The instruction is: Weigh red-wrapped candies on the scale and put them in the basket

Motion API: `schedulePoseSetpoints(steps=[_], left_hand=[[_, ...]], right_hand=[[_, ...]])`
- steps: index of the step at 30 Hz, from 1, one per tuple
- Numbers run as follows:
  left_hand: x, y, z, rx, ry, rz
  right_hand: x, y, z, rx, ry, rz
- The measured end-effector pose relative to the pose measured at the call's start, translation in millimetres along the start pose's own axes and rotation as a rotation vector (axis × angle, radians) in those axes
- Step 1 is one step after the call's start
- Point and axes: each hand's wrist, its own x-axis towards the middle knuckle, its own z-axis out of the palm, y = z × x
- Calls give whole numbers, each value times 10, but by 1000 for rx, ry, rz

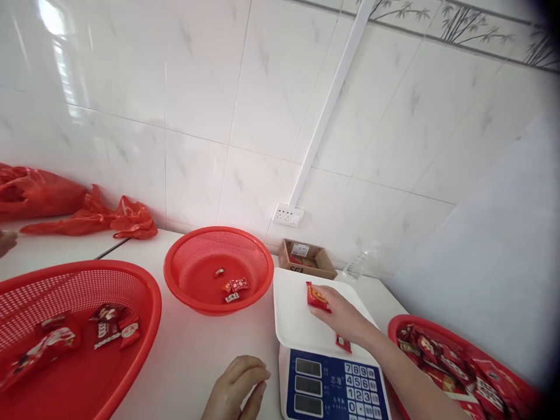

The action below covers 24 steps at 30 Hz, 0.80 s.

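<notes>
My right hand [342,315] reaches over the white pan of a digital scale [297,318] and pinches a small red packet [317,296] against the pan. A second red packet [343,343] lies on the pan under my wrist. My left hand [236,388] rests on the white table next to the scale's left side, fingers loosely curled, holding nothing. The scale's blue keypad [335,388] faces me.
A round red basket [219,268] with a few packets stands behind the left hand. A larger red basket [74,338] with several packets is at left, another full one [464,373] at right. A cardboard box [307,259] and red plastic bags [87,216] lie by the tiled wall. Another person's fingers [6,242] show at the left edge.
</notes>
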Motion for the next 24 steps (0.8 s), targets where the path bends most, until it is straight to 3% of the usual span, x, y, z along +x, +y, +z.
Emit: schedulePoseSetpoints(steps=[4, 8, 14, 19, 22, 24], left_hand=[[-2, 49, 29, -32, -26, 18], [7, 80, 45, -39, -36, 43], [-14, 33, 46, -15, -63, -15], [-13, 12, 49, -29, -67, -39], [-31, 1, 69, -42, -81, -51], [-59, -8, 90, -50, -91, -59]], right_hand=[[-362, 299, 19, -177, -17, 217], [-446, 362, 82, -171, -26, 231], [-275, 480, 101, -105, -41, 295], [-88, 577, 6, -74, 101, 359], [26, 491, -51, -22, 201, 330], [86, 386, -32, 8, 200, 228]])
